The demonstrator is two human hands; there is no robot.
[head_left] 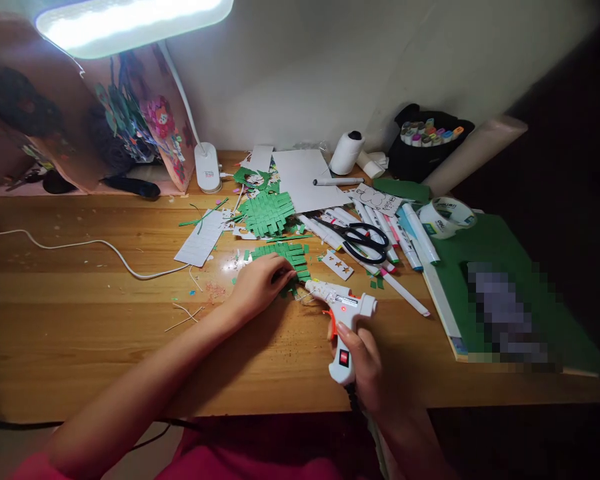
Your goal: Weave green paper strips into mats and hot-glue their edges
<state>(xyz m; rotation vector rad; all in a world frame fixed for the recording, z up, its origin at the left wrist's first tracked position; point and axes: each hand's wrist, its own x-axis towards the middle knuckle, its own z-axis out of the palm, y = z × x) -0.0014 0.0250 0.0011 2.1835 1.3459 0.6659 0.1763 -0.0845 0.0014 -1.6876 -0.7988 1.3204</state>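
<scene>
My right hand (364, 357) is wrapped round the grip of a white hot glue gun (343, 303), a finger by its orange trigger. The gun's nozzle points left and meets the near right edge of a woven green paper mat (293, 257). Over that mat lies my left hand (261, 283), its fingers curled and pinching at the edge beside the nozzle; the fingertips are partly hidden. Thin glue strands hang near the nozzle. Just behind is a second woven green paper piece (267, 212) among paper scraps.
Black-handled scissors (365, 241) lie on a pile of white markers (405, 293). To the right are a tape roll (445, 217) and a green board (495, 250). A lamp base (207, 168) stands at the back, its cable (115, 257) crossing the table's left side.
</scene>
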